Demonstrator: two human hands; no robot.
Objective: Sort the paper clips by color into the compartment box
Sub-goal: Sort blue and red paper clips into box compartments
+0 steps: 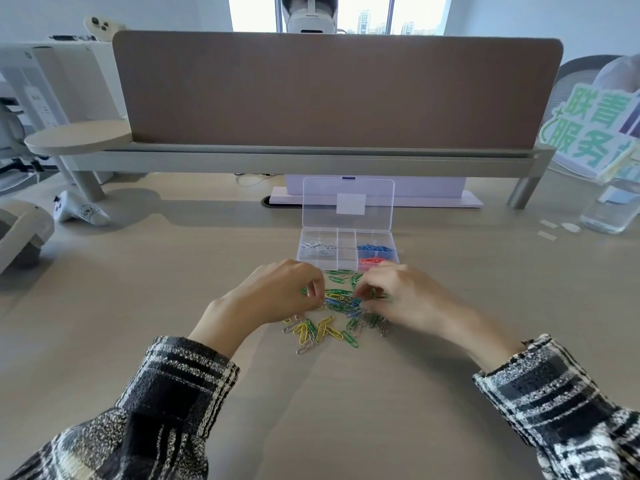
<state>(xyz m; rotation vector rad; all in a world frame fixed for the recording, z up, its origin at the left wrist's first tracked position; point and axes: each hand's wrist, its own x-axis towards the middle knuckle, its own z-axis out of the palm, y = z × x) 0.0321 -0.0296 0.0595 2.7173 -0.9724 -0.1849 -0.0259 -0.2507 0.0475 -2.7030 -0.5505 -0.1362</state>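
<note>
By the left hand point(277, 296), loose paper clips point(334, 318) at the centre of the surface point(138, 306) are pinched, and by the right hand point(398, 296) too. In the compartment box point(346, 252) behind, silver clips point(317, 245), blue clips point(375, 248) and red clips point(370, 260) are filed (green, yellow and stray silver are left).

— What colours are the loose clips point(332, 318)?
— Mostly green and yellow, some silver, a bit of blue, on a pale beige worktop point(346, 403).
— And the clear box point(346, 252)?
— It has silver clips point(317, 245), blue clips point(375, 248), red clips point(370, 260).
— The sleeves point(180, 386)?
— Black, white and grey plaid.
— The panel point(336, 91) behind?
— Brown.
</note>
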